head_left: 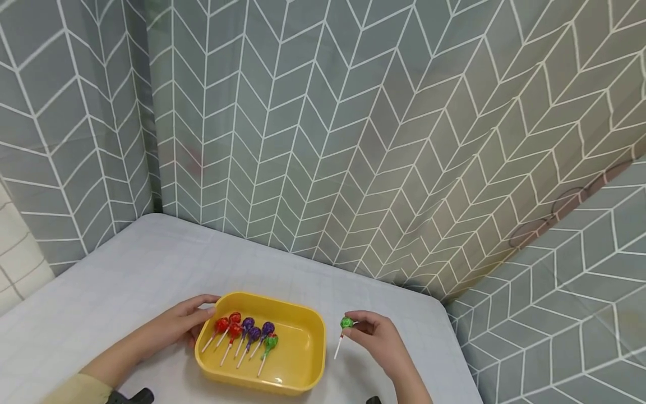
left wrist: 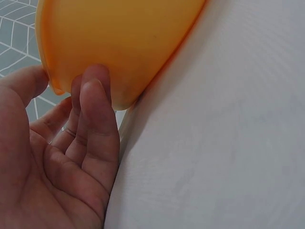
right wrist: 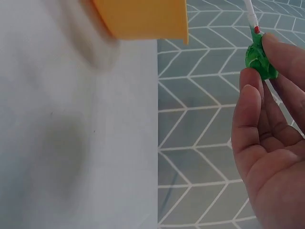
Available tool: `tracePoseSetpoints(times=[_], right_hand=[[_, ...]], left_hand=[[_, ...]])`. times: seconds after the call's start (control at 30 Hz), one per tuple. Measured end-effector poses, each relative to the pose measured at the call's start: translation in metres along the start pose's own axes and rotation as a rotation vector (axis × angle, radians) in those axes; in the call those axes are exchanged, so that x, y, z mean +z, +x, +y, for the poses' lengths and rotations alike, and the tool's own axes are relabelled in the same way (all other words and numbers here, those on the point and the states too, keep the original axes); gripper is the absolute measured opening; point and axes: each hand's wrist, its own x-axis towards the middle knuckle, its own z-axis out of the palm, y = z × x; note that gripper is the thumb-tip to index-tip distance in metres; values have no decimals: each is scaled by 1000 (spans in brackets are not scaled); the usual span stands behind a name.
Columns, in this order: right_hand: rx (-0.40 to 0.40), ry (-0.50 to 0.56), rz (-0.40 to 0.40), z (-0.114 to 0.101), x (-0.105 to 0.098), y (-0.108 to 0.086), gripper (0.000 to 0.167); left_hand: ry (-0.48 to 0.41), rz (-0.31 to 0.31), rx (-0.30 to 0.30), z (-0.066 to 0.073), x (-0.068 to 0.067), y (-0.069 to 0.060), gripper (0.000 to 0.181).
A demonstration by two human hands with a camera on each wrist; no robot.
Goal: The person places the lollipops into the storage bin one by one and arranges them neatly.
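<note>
In the head view a yellow plastic tray (head_left: pixel 303 367) stands on the white-covered table. Wrapped lollipops lie at its left: red lollipops (head_left: pixel 235 330), purple lollipops (head_left: pixel 254 333) and a green lollipop (head_left: pixel 271 341), sticks toward the near side. My left hand (head_left: pixel 184 322) holds the tray's left end; in the left wrist view the thumb meets the rim and fingertips (left wrist: pixel 97 100) touch the outer wall. To the tray's right, above the table, my right hand (head_left: pixel 375 336) pinches another green lollipop (right wrist: pixel 259 62) by its wrapped head. Its white stick points down in the head view.
The white tabletop (head_left: pixel 166 252) extends around the tray. Grey curtains (head_left: pixel 303 140) with a white zigzag pattern hang behind the table and at both sides. White tile-like squares (head_left: pixel 17 252) show at the far left.
</note>
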Motion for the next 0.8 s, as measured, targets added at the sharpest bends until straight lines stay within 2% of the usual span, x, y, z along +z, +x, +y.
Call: tracePoseSetpoints(times=[0.33,0.6,0.8], right_hand=[[-110,-70,-74,-16,17,12,36],[-122,-51,-135,-22,34,22,26],[-153,-102,-169,-29,46,31,25]], left_hand=[[-6,-1,-14,2,1,-1,64],[-25,-20,-4,-4,-1,-1,62],[-23,-20,-5,-4,-2,0,61]])
